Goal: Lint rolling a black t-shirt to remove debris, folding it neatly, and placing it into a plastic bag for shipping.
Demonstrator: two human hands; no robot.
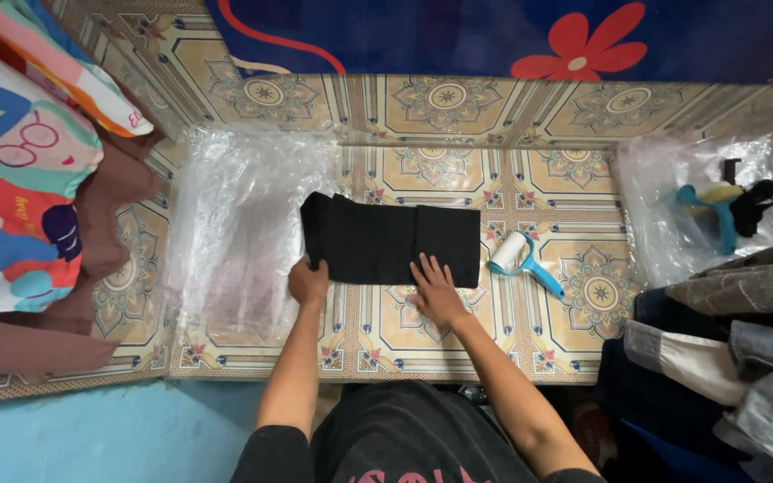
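Hands over a folded black cloth (pixel 391 241) on a patterned tiled floor (pixel 458 107). My left hand (pixel 309 282) pinches the cloth's near left corner, grip closed on the fabric; my right hand (pixel 436 291) lies flat with fingers spread, palm pressing the near edge right of the middle, grasping nothing. The cloth lies centred before me, folded into a wide rectangle, with a vertical fold line showing right of centre.

Handling, as I judge it: soft, light and limp, so it will sag and unfold if lifted by one point. It is best taken at corners or along a folded edge, with a flat palm to keep the layers from sliding on the smooth tile.

Surroundings: a clear plastic bag (pixel 243 224) lies flat just left of the cloth, its edge touching or slightly under the left end; I cannot tell which. A lint roller (pixel 521 259) with a blue handle lies just beside the right edge. A second plastic bag (pixel 700 206) holding small items sits further right, above a pile of grey and dark clothes (pixel 735 340). Open floor remains beyond the cloth's far edge and between my arms.
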